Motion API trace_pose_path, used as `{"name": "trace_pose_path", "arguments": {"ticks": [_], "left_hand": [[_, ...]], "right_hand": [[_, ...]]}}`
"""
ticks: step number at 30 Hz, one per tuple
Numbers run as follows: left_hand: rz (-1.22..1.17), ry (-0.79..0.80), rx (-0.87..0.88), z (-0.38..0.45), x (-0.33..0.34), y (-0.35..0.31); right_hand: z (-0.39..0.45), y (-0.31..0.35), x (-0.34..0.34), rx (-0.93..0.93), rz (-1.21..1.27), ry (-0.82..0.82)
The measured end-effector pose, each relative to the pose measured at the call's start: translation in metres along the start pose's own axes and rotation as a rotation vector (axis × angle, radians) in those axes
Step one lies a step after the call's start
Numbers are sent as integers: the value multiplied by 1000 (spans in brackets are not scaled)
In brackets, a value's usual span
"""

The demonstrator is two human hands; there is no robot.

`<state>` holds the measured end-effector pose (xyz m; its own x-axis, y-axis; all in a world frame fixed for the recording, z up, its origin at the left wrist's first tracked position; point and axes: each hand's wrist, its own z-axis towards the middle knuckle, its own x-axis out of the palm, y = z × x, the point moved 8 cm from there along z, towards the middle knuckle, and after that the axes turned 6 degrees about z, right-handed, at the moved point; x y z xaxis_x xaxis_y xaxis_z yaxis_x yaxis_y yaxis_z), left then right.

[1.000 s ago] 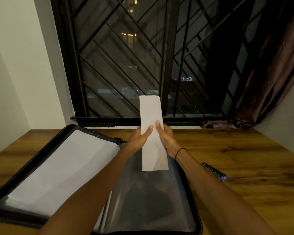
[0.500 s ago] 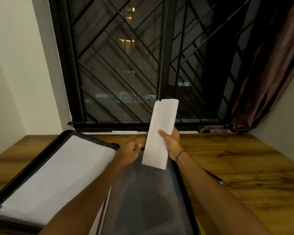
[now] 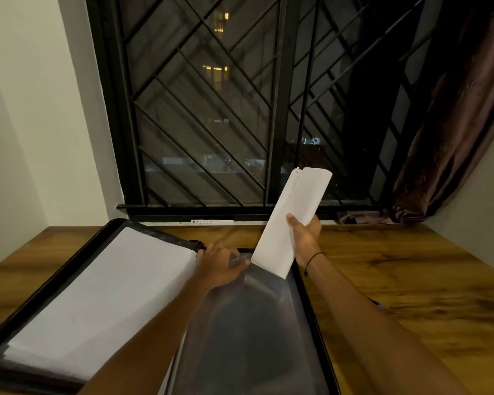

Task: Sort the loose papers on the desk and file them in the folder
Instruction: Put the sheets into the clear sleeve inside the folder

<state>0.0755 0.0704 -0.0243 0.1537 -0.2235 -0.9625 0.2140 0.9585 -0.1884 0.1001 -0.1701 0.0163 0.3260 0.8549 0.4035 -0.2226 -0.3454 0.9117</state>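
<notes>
A black folder (image 3: 54, 283) lies open on the wooden desk (image 3: 397, 280). White sheets (image 3: 106, 292) fill its left half. Its right half is a clear plastic sleeve (image 3: 254, 332). My right hand (image 3: 304, 233) grips a folded white paper (image 3: 293, 220), tilted up to the right above the sleeve's far end. My left hand (image 3: 221, 265) pinches the top edge of the clear sleeve near the folder's spine.
A pen (image 3: 375, 303) lies on the desk right of the folder, mostly hidden behind my right forearm. A barred window (image 3: 240, 109) stands behind the desk, with a brown curtain (image 3: 454, 132) bunched at the right. Walls close in on both sides.
My left hand let go of the folded paper and dropped to the sleeve's top edge. My right hand carried the paper to the right and tilted it.
</notes>
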Motion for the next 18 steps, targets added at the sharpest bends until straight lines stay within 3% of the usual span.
{"name": "trace_pose_path", "arguments": {"ticks": [7, 12, 18], "left_hand": [[-437, -18, -13, 8, -6, -1], [-507, -55, -18, 17, -10, 0], [-449, -97, 122, 21, -11, -7]], "right_hand": [[18, 18, -1, 0, 180, -97], [33, 30, 12, -36, 285, -154], [38, 22, 46, -24, 321, -98]]}}
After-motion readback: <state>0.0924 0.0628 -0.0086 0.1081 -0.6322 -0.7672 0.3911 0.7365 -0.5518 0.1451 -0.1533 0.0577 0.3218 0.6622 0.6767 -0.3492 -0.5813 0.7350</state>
